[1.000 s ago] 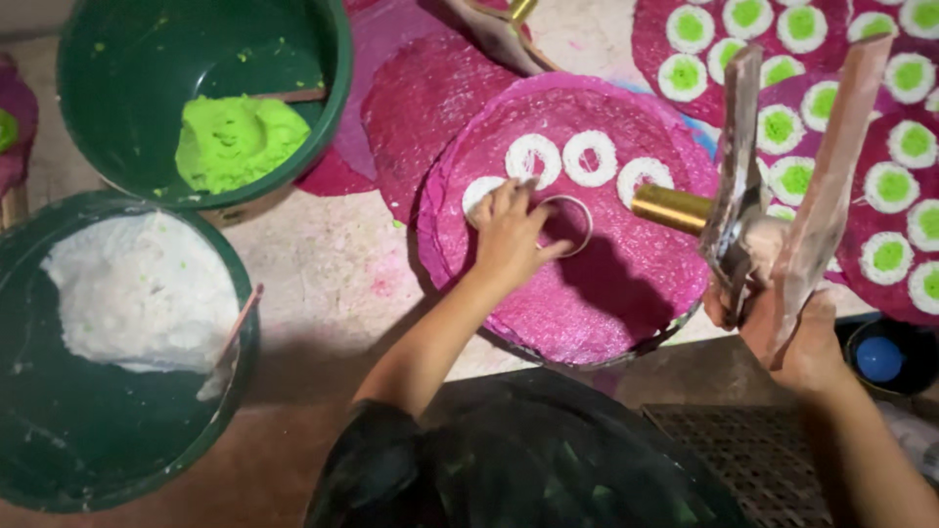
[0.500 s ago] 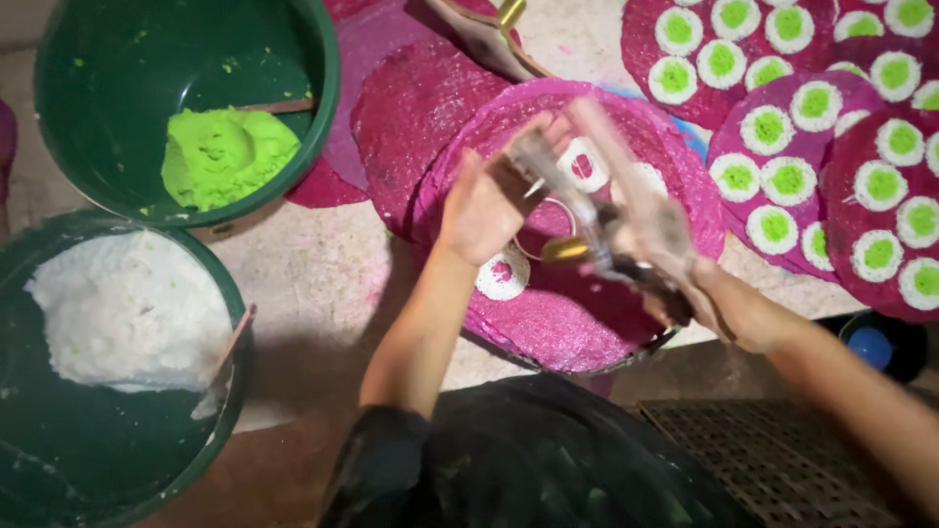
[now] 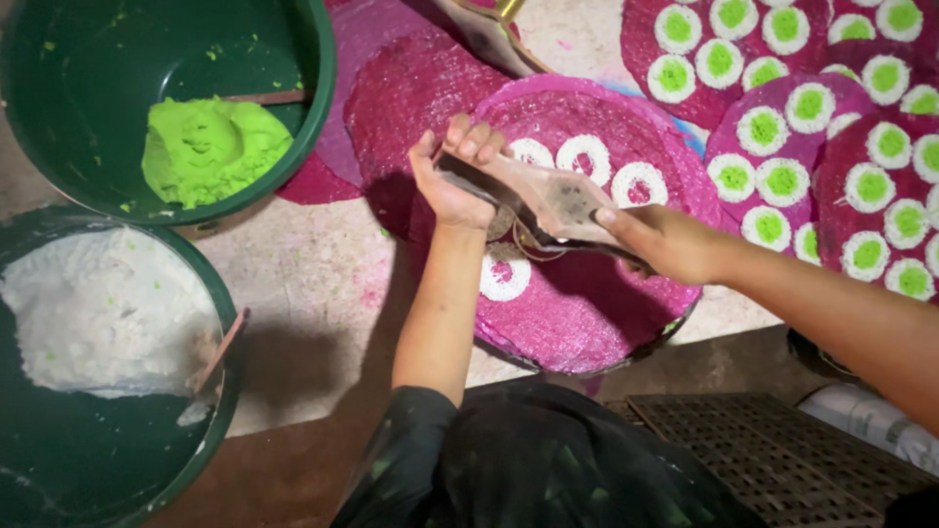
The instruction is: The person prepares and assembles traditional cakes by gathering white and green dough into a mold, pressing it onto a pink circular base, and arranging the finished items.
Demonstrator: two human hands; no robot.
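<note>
A: Item in hand?
B: One flat brownish flap tool (image 3: 548, 200), dusted with dark specks, held level over the pink round tray (image 3: 597, 323). Left hand (image 3: 452, 176): grip closed on its far end. Right hand (image 3: 665, 240): grip closed on its near end, fingers wrapped round.

A: Under it?
B: A metal ring (image 3: 533, 244), partly hidden. White powder rings (image 3: 585, 154) with pink centres lie on the tray; one (image 3: 505, 277) sits just beside the left wrist.

A: Surroundings?
B: More pink trays (image 3: 831, 127) at right, carrying white rings with green centres. Green tub of green powder (image 3: 210, 147) upper left; green tub of white powder (image 3: 98, 313) lower left. Pale concrete floor (image 3: 313, 284), stained pink and green. Dark metal grating (image 3: 782, 450) near the knees.
</note>
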